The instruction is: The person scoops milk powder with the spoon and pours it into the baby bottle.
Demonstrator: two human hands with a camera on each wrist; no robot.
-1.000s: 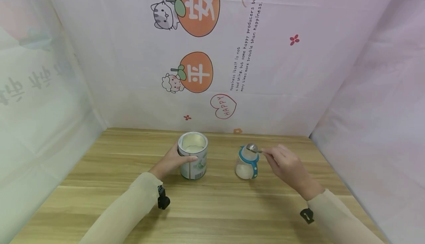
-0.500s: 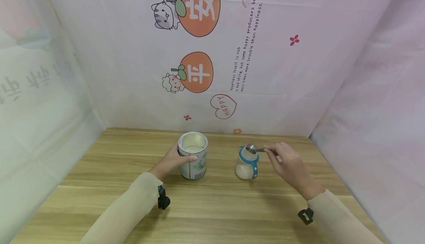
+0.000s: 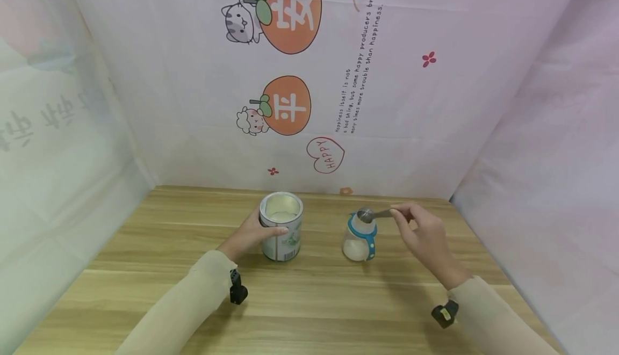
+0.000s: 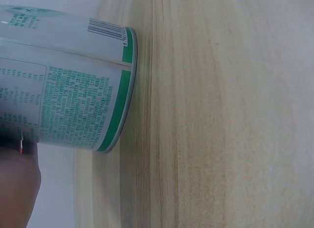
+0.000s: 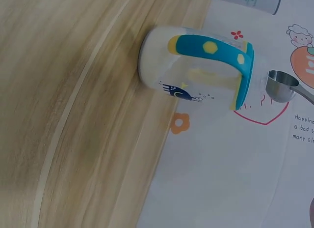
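Observation:
A measuring spoon (image 3: 366,215) with a round metal bowl is right over the mouth of a baby bottle. My right hand (image 3: 425,237) pinches the end of its handle. In the right wrist view the spoon's bowl (image 5: 280,88) is tipped on its side, and no powder shows in it. The clear bottle (image 3: 355,247) stands upright, with a blue collar and handle and white powder inside. My left hand (image 3: 250,235) grips an open tin (image 3: 290,242) that stands on the table, its thumb across the front. Pale powder lies inside the tin.
The wooden table (image 3: 300,312) ends at a printed white cloth backdrop (image 3: 401,145). Cloth walls (image 3: 546,183) rise on both sides. Both wrists carry small black cameras (image 3: 237,288).
My right hand has shifted slightly right with the spoon. The spoon's bowl has rolled from facing down to show its inside. My left hand and the tin have stayed put.

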